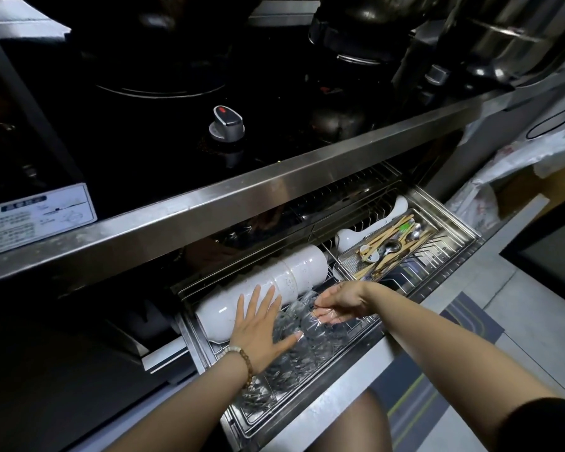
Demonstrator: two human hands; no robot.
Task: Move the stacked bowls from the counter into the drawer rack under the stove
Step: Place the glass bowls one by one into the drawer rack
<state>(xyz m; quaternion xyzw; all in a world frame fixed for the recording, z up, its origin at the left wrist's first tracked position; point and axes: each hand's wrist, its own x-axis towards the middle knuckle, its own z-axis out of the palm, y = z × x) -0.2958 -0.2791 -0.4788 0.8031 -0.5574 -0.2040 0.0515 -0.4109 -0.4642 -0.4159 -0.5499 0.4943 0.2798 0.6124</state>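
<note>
While both forearms reach down into the open drawer rack (444,223), the left hand (258,324) lies flat with fingers spread across clear glass bowls (294,350) and the row of white bowls (274,282) lying on its side. Just right of it, the right hand (340,305) curls loosely on the glass. Beyond the right hand sits a cutlery tray (388,246).

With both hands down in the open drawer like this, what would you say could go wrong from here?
1. The white bowls lie on their side in the drawer rack; if the left hand lifts off, they might roll or slide.
2. The clear glass bowls under the right hand sit close beside them and may knock and chip.
</note>
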